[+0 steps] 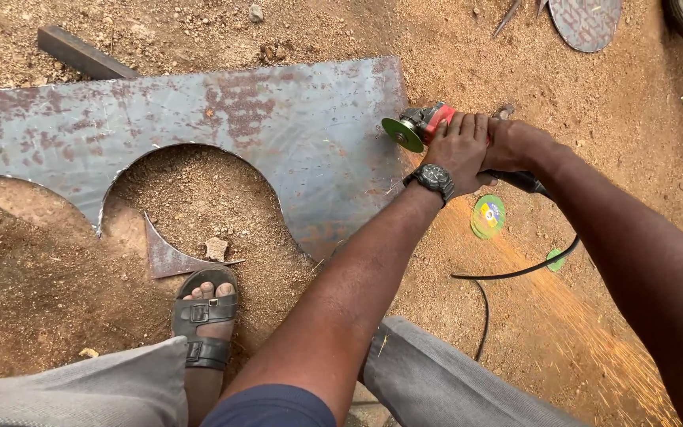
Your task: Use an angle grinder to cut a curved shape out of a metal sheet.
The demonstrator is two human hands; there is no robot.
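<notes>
Already, two round cut-outs gaped along the near edge of the rusty steel sheet point(278, 119) on the ground. Both the left hand point(458, 146) and right hand point(515, 146) gripped the angle grinder point(424, 125), its green disc at the sheet's uncut right edge, sparks flying.

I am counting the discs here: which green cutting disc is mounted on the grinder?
The green disc at the steel sheet's right edge; another disc lies loose on the sand.

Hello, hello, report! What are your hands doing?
Left hand and right hand gripping angle grinder. Green disc at steel sheet edge. Sparks flying; cord trailing.
</notes>
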